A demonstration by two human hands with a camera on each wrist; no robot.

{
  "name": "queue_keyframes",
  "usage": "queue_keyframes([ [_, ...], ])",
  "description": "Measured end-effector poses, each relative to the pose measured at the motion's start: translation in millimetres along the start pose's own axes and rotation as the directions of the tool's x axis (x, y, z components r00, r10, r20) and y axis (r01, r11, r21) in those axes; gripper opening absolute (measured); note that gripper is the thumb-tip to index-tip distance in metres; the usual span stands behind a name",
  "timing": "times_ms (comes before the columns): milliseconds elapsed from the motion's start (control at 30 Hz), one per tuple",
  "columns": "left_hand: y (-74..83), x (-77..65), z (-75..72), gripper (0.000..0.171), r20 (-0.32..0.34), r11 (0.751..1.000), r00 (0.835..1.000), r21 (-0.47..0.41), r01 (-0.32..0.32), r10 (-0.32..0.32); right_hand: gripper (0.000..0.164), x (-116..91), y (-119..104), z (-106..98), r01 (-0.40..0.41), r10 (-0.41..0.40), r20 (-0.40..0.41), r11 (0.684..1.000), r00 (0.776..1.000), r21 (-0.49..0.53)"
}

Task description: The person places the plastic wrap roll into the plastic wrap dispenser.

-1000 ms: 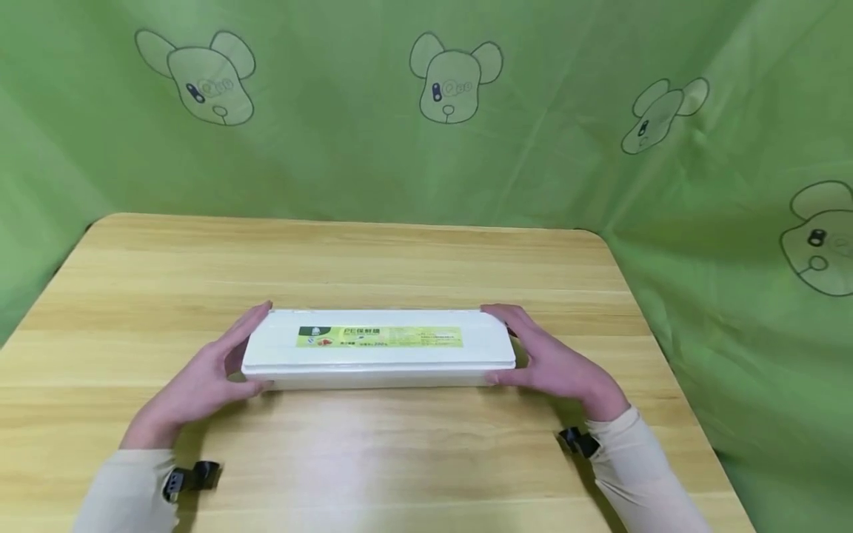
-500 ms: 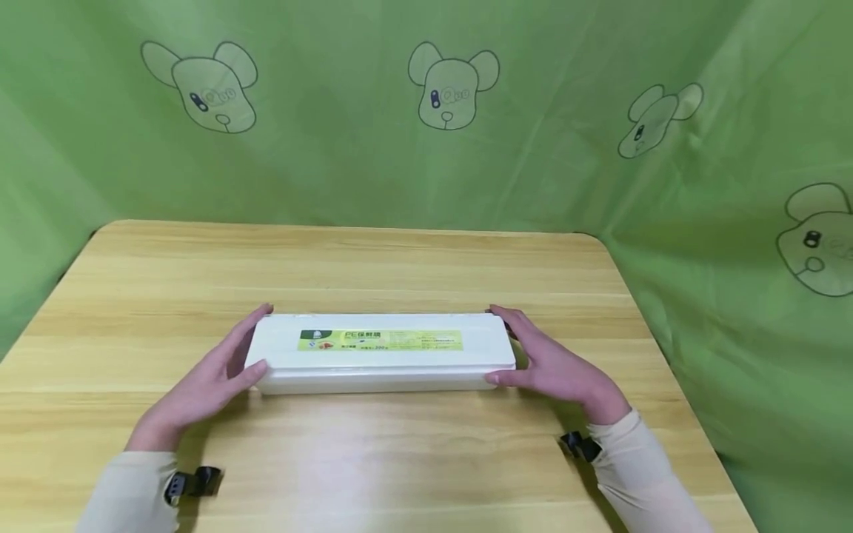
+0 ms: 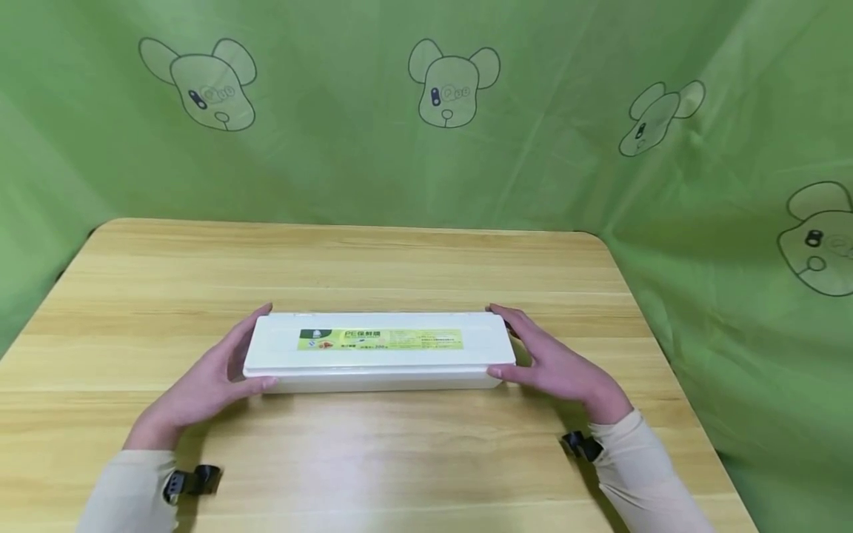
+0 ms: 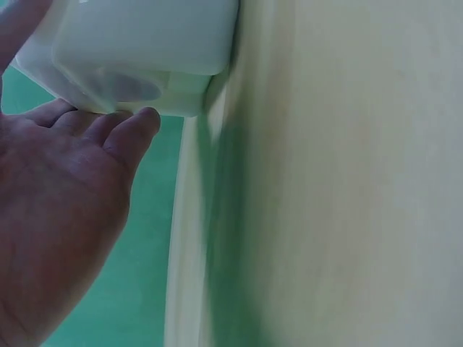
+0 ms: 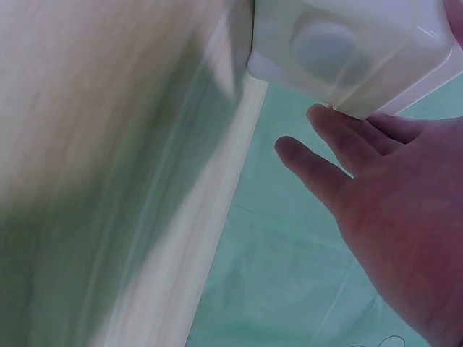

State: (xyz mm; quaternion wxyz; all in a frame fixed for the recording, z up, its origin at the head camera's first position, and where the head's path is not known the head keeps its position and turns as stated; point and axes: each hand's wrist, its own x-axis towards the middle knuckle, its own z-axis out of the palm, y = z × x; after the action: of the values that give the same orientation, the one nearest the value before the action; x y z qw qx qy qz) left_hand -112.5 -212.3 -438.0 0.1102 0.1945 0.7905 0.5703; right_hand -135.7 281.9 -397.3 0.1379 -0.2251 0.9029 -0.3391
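Observation:
A long white cling film box [image 3: 373,360] with a yellow-green printed label [image 3: 380,339] sits lengthwise across the middle of the wooden table, its lid down. At its left end, my left hand [image 3: 206,377] grips it, thumb along the front just below the lid's edge and fingers reaching to the back corner. My right hand [image 3: 556,363] holds the other end the same way, thumb at the front edge of the lid. Both wrist views show the box's end walls, the left one [image 4: 145,43] and the right one [image 5: 333,50], with fingers at the far side.
The wooden table [image 3: 373,459] has rounded far corners. Green cloth [image 3: 333,163] printed with cartoon animal heads hangs behind it and along its sides. Black straps [image 3: 193,481] are worn at both wrists, over pale sleeves [image 3: 129,492].
My left thumb went from below the lid's edge up onto the lid's front corner, then back down to the front. The right thumb shifted slightly up. The box stays in place.

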Motion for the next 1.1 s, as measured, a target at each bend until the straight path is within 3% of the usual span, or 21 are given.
queue_keyframes([
  [333,5.2,-2.2,-2.0,0.091,-0.012,0.996,0.999,0.089,0.03,-0.03,0.09,0.8,1.9,0.5,-0.006,0.006,0.001,0.999,1.0,0.052],
  [533,7.1,-1.2,-1.6,0.091,0.002,0.999,1.0,0.044,0.031,-0.031,0.092,0.2,4.6,0.4,-0.022,0.022,0.006,0.998,1.0,0.066],
  [800,9.8,-3.2,-1.1,0.092,-0.01,0.996,0.998,0.053,0.069,-0.069,0.094,-0.4,4.2,1.7,-0.023,0.023,-0.001,0.997,1.0,0.077],
  [1100,8.7,-1.5,0.1,0.094,-0.013,0.999,0.999,0.023,0.044,-0.044,0.094,2.0,2.4,1.1,-0.012,0.011,0.007,0.988,1.0,0.153],
])
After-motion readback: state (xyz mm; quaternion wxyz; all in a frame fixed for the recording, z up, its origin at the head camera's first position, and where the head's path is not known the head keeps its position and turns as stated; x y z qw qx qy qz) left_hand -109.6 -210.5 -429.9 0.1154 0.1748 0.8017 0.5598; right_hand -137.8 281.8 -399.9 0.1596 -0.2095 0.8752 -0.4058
